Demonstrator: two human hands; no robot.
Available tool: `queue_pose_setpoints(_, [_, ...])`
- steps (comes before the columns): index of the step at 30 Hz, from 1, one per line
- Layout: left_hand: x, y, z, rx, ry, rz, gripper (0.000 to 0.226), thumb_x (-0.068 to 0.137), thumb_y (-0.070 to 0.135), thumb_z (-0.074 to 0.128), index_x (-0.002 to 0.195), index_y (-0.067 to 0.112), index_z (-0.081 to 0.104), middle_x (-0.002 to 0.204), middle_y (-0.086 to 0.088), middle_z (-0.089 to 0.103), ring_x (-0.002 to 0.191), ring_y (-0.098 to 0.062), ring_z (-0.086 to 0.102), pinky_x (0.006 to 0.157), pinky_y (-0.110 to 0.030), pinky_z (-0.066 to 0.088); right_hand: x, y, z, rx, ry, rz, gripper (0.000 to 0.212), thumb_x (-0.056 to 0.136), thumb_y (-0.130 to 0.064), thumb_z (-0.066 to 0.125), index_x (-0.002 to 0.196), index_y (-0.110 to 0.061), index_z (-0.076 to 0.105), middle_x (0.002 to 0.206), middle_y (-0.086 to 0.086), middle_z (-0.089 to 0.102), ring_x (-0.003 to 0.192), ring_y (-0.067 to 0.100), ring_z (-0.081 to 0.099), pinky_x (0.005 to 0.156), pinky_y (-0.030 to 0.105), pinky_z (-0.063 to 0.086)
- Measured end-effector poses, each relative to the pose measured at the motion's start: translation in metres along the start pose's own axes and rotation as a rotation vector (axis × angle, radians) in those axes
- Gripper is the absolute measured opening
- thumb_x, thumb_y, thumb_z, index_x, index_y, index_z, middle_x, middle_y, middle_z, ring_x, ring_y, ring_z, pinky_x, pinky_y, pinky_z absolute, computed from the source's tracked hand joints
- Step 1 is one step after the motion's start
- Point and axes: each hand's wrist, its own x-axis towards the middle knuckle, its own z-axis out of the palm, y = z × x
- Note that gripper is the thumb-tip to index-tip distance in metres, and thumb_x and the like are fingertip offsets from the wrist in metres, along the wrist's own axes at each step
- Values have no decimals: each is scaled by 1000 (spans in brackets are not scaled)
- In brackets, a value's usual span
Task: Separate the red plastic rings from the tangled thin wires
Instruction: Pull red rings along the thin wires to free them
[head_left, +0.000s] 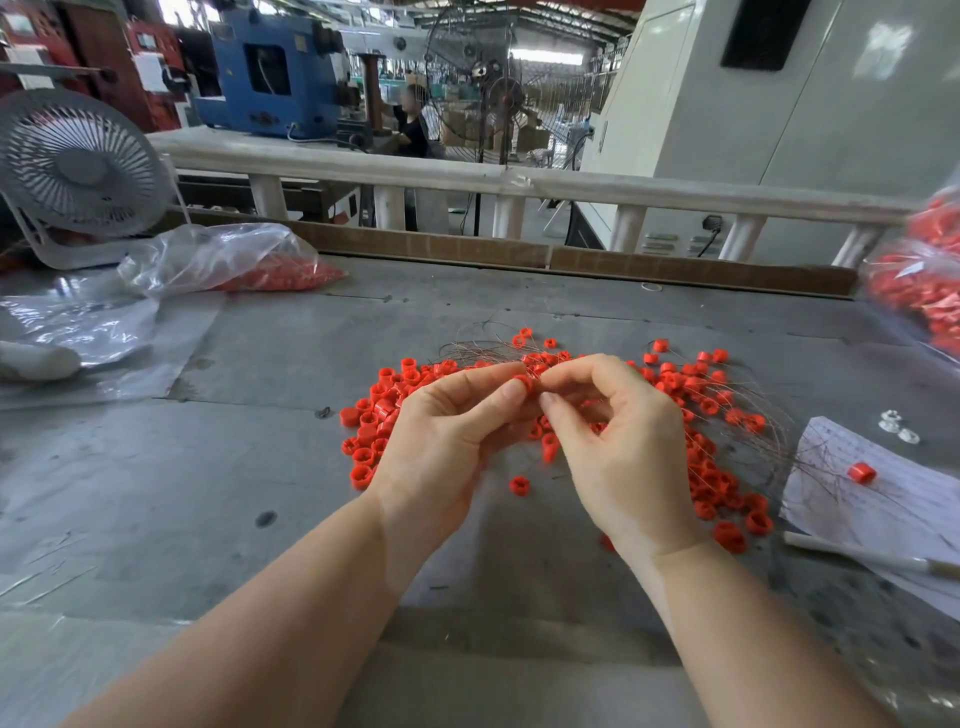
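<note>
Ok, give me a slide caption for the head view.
Left hand pinches a red ring while right hand pinches thin wires above the pile.

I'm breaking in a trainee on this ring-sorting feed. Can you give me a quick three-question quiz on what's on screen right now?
1. True or false: the left hand pinches a red ring between thumb and forefinger.
2. Which lies on the paper sheet at the right? A) a single red ring B) a fan C) a glove
3. Fill in: the clear bag at the back left holds ___ parts.

Key: 1 true. 2 A, the lone ring. 3 red. The right hand works at the thin wires beside that pinched ring.
</note>
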Motion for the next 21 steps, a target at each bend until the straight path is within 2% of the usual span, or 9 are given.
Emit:
queue_pose_setpoints(4, [0, 0, 0, 39, -2, 15, 18, 66, 12, 64, 81, 11, 74, 75, -7, 73, 67, -13, 69, 59, -18, 54, 1, 0, 1, 40, -43, 118, 13, 82, -2, 68, 86, -14, 70, 79, -5, 68, 74, 4, 62, 68, 10, 47])
queue_pose_setpoints(9, [-1, 1, 1, 109, -35, 55, 13, 66, 13, 66, 73, 14, 76, 73, -7, 73, 67, -13, 69, 60, -19, 54, 2, -4, -2, 195, -43, 202, 22, 79, -1, 70, 75, -22, 68, 69, -14, 67, 65, -2, 63, 62, 7, 45])
queue_pose_setpoints(15, [-1, 1, 0, 130, -44, 97, 12, 65, 11, 66, 74, 12, 74, 69, -6, 72, 63, -11, 68, 59, -18, 53, 3, -4, -3, 273, -33, 234, 25, 77, -2, 73, 71, -26, 68, 64, -13, 69, 64, -2, 64, 62, 8, 46])
queue_pose_setpoints(21, [-1, 4, -1, 185, -47, 123, 15, 64, 12, 66, 78, 10, 71, 66, -4, 70, 61, -10, 66, 59, -17, 52, 3, -3, -4, 320, -36, 253, 26, 76, -3, 73, 70, -28, 69, 66, -11, 70, 60, 5, 62, 59, 13, 50])
